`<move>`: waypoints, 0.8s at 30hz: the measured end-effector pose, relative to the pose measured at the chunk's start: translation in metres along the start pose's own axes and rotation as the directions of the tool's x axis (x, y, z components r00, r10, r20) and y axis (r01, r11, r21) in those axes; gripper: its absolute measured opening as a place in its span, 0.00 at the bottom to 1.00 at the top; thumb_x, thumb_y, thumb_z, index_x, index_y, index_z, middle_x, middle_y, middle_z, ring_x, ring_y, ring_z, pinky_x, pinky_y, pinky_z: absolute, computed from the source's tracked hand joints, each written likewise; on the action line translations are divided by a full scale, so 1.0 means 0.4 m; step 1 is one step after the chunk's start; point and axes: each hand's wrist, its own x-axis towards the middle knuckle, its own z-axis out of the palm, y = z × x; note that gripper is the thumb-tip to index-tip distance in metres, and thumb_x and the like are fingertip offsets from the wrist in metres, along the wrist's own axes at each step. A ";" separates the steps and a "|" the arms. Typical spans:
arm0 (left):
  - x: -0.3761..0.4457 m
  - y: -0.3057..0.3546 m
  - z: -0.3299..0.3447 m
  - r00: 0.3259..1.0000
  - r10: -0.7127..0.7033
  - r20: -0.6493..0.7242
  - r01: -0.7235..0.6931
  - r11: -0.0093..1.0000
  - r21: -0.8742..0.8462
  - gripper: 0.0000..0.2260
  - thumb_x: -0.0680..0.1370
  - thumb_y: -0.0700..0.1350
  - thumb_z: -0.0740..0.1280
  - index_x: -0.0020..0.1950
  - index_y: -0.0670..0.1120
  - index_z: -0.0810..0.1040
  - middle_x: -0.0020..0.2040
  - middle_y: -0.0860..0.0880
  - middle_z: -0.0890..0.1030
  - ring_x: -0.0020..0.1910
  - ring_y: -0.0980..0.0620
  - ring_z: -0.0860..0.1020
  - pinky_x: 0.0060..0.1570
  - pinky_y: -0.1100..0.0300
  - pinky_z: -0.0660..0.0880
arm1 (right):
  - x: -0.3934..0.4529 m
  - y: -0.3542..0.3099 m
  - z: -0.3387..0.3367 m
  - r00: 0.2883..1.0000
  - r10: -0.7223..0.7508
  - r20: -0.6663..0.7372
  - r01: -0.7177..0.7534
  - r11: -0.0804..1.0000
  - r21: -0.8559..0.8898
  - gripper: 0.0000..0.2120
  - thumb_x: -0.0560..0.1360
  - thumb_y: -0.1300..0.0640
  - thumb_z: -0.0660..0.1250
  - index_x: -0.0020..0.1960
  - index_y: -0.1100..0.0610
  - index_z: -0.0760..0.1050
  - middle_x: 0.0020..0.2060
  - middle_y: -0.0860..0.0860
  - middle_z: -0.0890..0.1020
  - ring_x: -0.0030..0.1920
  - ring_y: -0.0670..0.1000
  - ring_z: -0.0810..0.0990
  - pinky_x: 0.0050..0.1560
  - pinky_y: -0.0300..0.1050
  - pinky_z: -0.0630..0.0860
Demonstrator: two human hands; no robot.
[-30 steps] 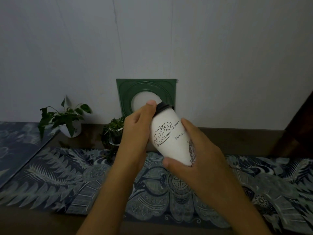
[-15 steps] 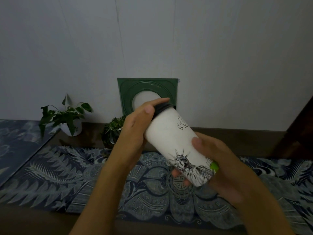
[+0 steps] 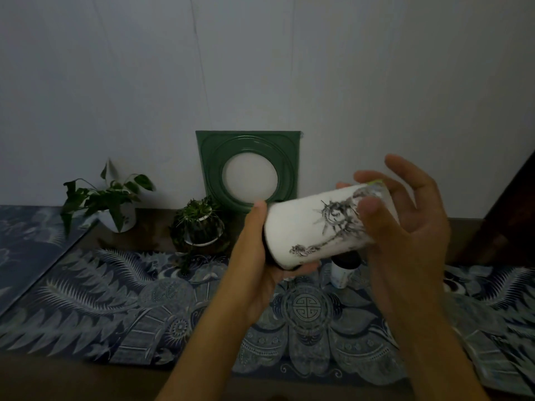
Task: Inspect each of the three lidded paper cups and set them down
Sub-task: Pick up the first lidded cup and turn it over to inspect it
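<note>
A white paper cup (image 3: 307,227) with black ink drawings lies almost on its side in the air above the table. Its dark lid end points left into my left hand (image 3: 257,256), which grips that end from below and beside. My right hand (image 3: 405,215) holds the cup's base end, thumb across the front and fingers spread behind it. A second lidded cup (image 3: 343,272) stands upright on the cloth just below the held one, mostly hidden by it. No third cup shows.
A blue patterned cloth (image 3: 115,308) covers the dark table. At the back stand a white-potted leafy plant (image 3: 115,206), a small round potted plant (image 3: 201,227) and a green square frame (image 3: 247,169) against the wall. Dark furniture (image 3: 509,215) is at the right.
The cup has swung from steeply tilted to nearly horizontal and turned about its axis, showing a different drawing. My right hand rose and moved right with the base; my left hand dropped lower.
</note>
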 end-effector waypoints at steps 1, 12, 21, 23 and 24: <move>-0.004 -0.008 0.007 0.997 -0.076 0.018 0.077 0.995 -0.064 0.27 0.73 0.65 0.68 0.62 0.47 0.82 0.55 0.39 0.87 0.50 0.37 0.86 0.38 0.47 0.84 | 0.006 0.001 0.004 1.000 -0.003 0.020 0.002 0.999 0.036 0.34 0.64 0.46 0.80 0.67 0.49 0.72 0.56 0.55 0.83 0.57 0.60 0.83 0.51 0.61 0.81; -0.015 -0.046 0.028 0.805 -0.475 0.354 0.578 0.763 -0.290 0.27 0.67 0.53 0.74 0.60 0.38 0.83 0.54 0.33 0.81 0.42 0.32 0.83 0.28 0.52 0.84 | 0.043 0.048 0.015 0.962 0.218 0.164 -0.213 0.976 -0.048 0.39 0.59 0.40 0.81 0.63 0.56 0.74 0.55 0.58 0.85 0.53 0.61 0.85 0.51 0.62 0.82; -0.010 -0.091 0.053 0.998 0.046 0.041 -0.033 0.963 -0.268 0.26 0.77 0.66 0.59 0.59 0.50 0.85 0.59 0.41 0.86 0.55 0.41 0.85 0.44 0.44 0.85 | 0.046 0.066 0.033 0.989 0.137 -0.052 -0.136 0.990 0.020 0.25 0.63 0.48 0.77 0.57 0.54 0.76 0.52 0.58 0.85 0.51 0.61 0.85 0.50 0.63 0.82; -0.014 -0.103 0.056 0.985 0.172 -0.013 -0.171 0.962 -0.211 0.24 0.79 0.65 0.57 0.63 0.52 0.80 0.61 0.43 0.85 0.56 0.42 0.85 0.48 0.43 0.84 | 0.044 0.066 0.039 0.991 0.117 -0.065 -0.116 0.993 0.023 0.24 0.62 0.48 0.77 0.55 0.51 0.76 0.51 0.55 0.86 0.50 0.58 0.86 0.48 0.58 0.83; -0.020 -0.107 0.056 0.982 0.186 -0.016 -0.186 0.962 -0.200 0.23 0.79 0.65 0.58 0.63 0.53 0.81 0.61 0.43 0.85 0.57 0.42 0.85 0.47 0.43 0.85 | 0.039 0.064 0.039 0.993 0.110 -0.052 -0.110 0.994 0.019 0.24 0.62 0.48 0.77 0.56 0.50 0.76 0.51 0.55 0.86 0.50 0.58 0.86 0.48 0.57 0.83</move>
